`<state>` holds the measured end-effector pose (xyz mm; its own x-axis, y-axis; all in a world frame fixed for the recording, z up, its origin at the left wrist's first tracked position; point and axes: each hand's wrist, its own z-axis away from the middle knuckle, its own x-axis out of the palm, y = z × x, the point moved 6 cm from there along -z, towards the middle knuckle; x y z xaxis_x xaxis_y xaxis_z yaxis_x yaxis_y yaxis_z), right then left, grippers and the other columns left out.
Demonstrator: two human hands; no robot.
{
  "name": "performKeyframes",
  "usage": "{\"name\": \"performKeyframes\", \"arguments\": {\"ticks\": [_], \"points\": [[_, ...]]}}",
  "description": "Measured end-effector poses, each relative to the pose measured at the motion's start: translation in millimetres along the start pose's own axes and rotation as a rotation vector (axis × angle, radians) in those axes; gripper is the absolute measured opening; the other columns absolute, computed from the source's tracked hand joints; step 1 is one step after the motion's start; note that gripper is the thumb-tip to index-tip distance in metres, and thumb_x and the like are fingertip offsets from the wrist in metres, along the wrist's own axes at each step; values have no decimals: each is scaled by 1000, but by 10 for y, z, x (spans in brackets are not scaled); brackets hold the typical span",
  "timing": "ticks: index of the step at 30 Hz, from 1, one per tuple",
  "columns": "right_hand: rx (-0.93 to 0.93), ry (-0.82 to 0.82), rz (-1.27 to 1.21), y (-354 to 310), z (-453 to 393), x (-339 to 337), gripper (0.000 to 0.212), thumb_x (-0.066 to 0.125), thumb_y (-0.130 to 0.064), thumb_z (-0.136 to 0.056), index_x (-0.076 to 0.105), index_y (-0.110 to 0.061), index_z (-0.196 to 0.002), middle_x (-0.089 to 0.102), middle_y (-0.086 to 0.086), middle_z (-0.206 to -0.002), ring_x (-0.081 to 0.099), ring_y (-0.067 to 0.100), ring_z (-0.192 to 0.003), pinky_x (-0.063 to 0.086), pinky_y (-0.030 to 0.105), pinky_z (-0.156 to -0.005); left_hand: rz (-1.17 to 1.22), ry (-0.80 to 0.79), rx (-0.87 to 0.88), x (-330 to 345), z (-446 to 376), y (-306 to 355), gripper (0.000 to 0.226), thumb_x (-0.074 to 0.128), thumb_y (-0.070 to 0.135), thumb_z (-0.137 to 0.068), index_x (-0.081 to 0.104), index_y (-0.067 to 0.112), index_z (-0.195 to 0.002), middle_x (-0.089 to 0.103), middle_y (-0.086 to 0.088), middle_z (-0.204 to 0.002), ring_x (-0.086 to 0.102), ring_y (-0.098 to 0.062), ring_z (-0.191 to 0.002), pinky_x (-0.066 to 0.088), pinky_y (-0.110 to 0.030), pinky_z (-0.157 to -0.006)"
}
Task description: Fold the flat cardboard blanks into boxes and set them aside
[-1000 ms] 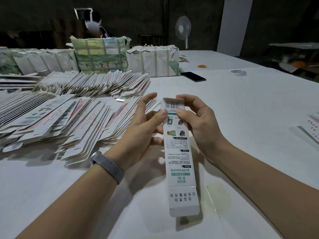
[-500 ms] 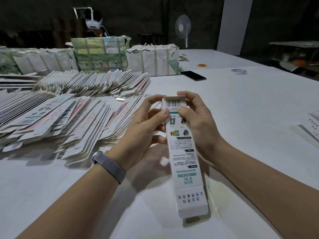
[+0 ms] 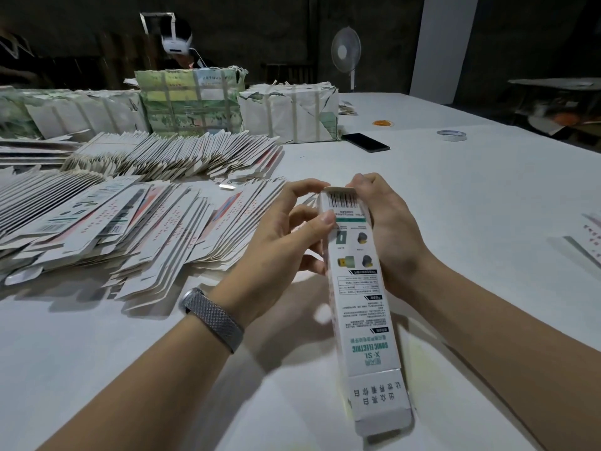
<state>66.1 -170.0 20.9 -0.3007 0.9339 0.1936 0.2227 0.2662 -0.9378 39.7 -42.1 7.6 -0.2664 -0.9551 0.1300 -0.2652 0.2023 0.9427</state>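
A long white box (image 3: 364, 307) with green print and a barcode is held above the white table (image 3: 471, 222), its near flap hanging open toward me. My left hand (image 3: 286, 242) grips its far end from the left, thumb on the printed face. My right hand (image 3: 390, 236) holds the same end from the right, fingers curled over the top edge. Flat cardboard blanks (image 3: 123, 222) lie fanned in overlapping rows to the left.
Paper-wrapped bundles (image 3: 289, 112) stand at the back left. A black phone (image 3: 366, 142), a tape roll (image 3: 451, 135) and an orange object (image 3: 383, 123) lie beyond. More blanks (image 3: 590, 242) show at the right edge. A person with a headset (image 3: 177, 43) sits behind.
The box's near end has swung right and closer to me. My right fingers have curled over its far top edge, and my left fingers have closed in on that end.
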Motion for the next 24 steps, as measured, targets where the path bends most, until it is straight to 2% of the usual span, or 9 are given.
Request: {"name": "performKeyframes", "arguments": {"ticks": [3, 6, 11, 18, 24], "points": [[41, -3, 22, 54, -6, 14, 21, 42, -27, -106, 49, -14, -91, 61, 1, -67, 62, 18, -56, 51, 28, -52, -31, 6, -1, 4, 2, 11, 31, 65, 25, -92, 56, 29, -121, 62, -9, -93, 64, -15, -72, 52, -23, -55], [46, 1, 28, 90, -22, 19, 17, 44, -22, -105, 52, -15, -92, 64, 1, -68, 64, 16, -56, 52, 27, -52, -44, 14, -7, -4, 4, 16, 38, 63, 30, -87, 56, 28, -124, 63, -8, -91, 64, -15, -72, 52, -23, -55], [16, 45, 25, 94, -47, -18, 16, 49, -15, -103, 55, -15, -89, 67, 0, -68, 65, 16, -55, 52, 26, -50, -55, 5, -35, -15, -5, -6, 42, 62, 32, -86, 56, 24, -127, 62, -16, -100, 57, -29, -83, 53, -25, -56], [57, 53, 15, 97, -20, -3, 15, 54, -17, -101, 52, -14, -87, 67, -1, -65, 66, 15, -53, 52, 25, -49, -44, -5, -66, -24, -8, -29, 34, 66, 29, -90, 59, 25, -122, 63, -11, -96, 57, -20, -74, 50, -23, -52], [64, 59, 64, 101, -9, -1, 17, 56, -16, -100, 52, -14, -84, 67, 4, -65, 66, 19, -52, 52, 26, -48, -38, -12, -101, -21, -4, -42, 27, 62, 27, -87, 60, 23, -114, 65, -11, -94, 54, -30, -82, 51, -24, -52]]}}
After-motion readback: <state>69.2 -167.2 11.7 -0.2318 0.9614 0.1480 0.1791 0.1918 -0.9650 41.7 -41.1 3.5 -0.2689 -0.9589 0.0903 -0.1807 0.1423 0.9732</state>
